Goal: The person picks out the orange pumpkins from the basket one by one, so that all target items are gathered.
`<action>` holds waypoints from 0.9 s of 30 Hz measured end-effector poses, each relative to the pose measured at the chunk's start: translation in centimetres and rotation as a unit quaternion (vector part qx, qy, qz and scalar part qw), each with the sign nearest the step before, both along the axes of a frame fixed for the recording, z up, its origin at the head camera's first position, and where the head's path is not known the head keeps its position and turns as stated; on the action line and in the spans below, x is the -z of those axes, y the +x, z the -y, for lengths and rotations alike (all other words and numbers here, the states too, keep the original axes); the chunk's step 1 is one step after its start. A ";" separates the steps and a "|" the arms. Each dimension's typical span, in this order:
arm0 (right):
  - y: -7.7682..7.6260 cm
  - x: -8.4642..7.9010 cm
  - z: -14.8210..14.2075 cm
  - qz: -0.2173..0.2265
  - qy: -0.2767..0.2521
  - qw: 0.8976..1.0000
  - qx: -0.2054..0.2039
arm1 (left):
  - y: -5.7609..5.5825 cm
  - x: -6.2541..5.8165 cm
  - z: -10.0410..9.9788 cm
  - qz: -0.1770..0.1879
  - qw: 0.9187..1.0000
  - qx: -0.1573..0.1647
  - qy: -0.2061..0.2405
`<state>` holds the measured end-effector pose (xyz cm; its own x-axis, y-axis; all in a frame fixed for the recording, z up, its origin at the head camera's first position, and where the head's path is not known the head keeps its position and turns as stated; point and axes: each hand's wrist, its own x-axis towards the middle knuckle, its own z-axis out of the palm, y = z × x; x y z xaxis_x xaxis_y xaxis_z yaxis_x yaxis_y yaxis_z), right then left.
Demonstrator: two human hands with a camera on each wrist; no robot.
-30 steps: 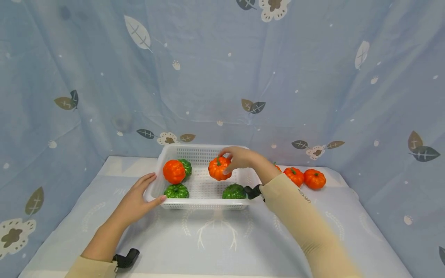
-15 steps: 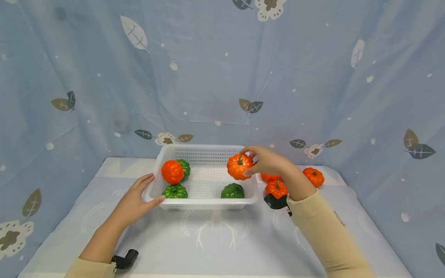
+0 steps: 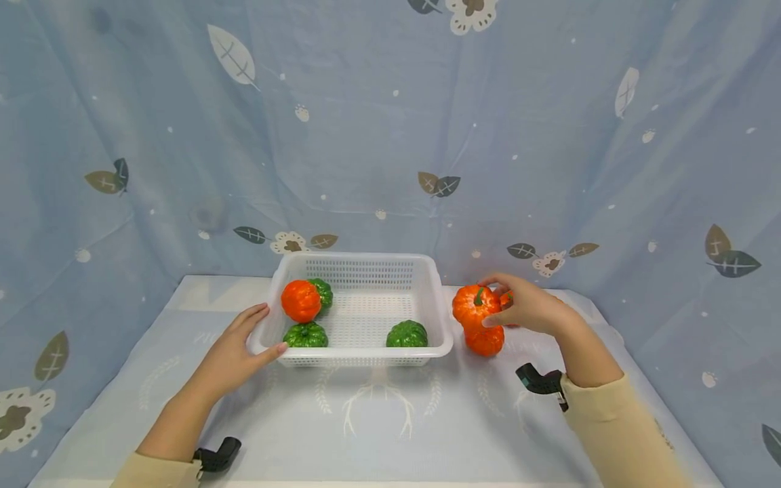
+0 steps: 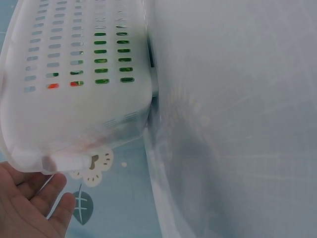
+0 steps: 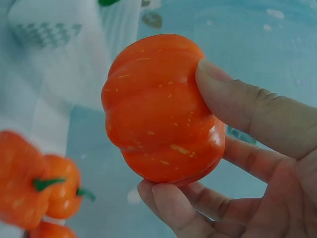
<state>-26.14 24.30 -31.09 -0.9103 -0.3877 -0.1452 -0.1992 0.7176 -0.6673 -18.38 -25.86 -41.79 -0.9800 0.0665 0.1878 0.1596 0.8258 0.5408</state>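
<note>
My right hand (image 3: 529, 308) grips an orange pumpkin (image 3: 473, 303) just right of the white basket. The right wrist view shows the thumb on one side of this pumpkin (image 5: 163, 109) and fingertips under the other. Another orange pumpkin (image 3: 485, 341) lies just in front of it, partly covered. At the basket's left end, my left hand (image 3: 234, 349) touches the white basket (image 3: 366, 353), thumb at the front rim and fingers fairly straight along the side. Inside the basket are an orange pumpkin (image 3: 300, 301), a green one (image 3: 322, 293) behind it, and green ones at front left (image 3: 306, 335) and front right (image 3: 407, 334).
More orange pumpkins (image 5: 20, 183) are on the table at the right, mostly hidden by my right hand in the head view. The patterned cloth-covered table (image 3: 378, 434) extends in front of the basket. A blue curtain (image 3: 342, 135) hangs close behind.
My right hand has carried its orange pumpkin rightward, from above the basket past its right rim to the orange pumpkins there. The left hand has stayed at the basket.
</note>
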 end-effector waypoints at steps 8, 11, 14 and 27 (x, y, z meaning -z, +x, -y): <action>0.3 1.9 -4.1 -0.026 0.029 0.999 0.032 | 0.0 -0.1 0.1 0.005 1.000 -0.001 0.000; 0.4 2.8 -5.5 -0.041 0.035 0.998 0.038 | 0.0 0.0 0.1 0.005 1.000 0.000 0.003; 0.3 3.7 -6.9 -0.049 0.039 0.997 0.049 | -0.1 0.1 0.2 0.006 1.000 0.001 0.006; -0.4 7.7 -10.2 0.000 0.032 0.994 0.104 | -0.2 0.2 0.2 0.004 1.000 0.004 0.009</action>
<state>-26.51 34.49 -38.76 -0.9698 -0.1802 -0.1642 -0.0412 0.7848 -0.6184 -18.54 -26.05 -41.99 -0.9808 0.0717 0.1816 0.1626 0.8145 0.5569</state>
